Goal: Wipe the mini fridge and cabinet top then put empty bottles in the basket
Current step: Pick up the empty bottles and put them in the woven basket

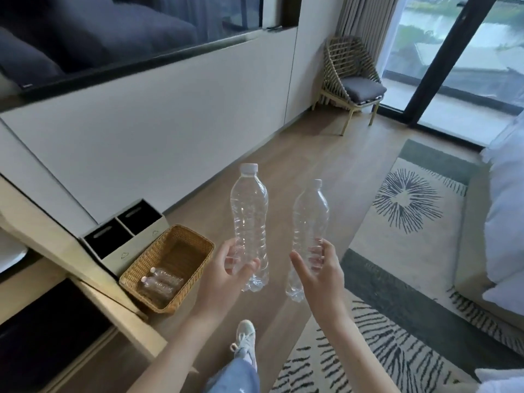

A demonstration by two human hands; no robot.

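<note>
Head view: left hand (226, 268) and right hand (317, 268) each grip an upright empty water bottle; the wicker basket (195, 251) lies down-left, nearer the left hand.

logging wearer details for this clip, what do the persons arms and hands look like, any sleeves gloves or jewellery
Both forearms are bare as far as the view shows, with no sleeve in sight. The left hand and right hand wear no gloves, and no rings, watch or bracelets are visible. Fingernails look short and unpainted.
</note>
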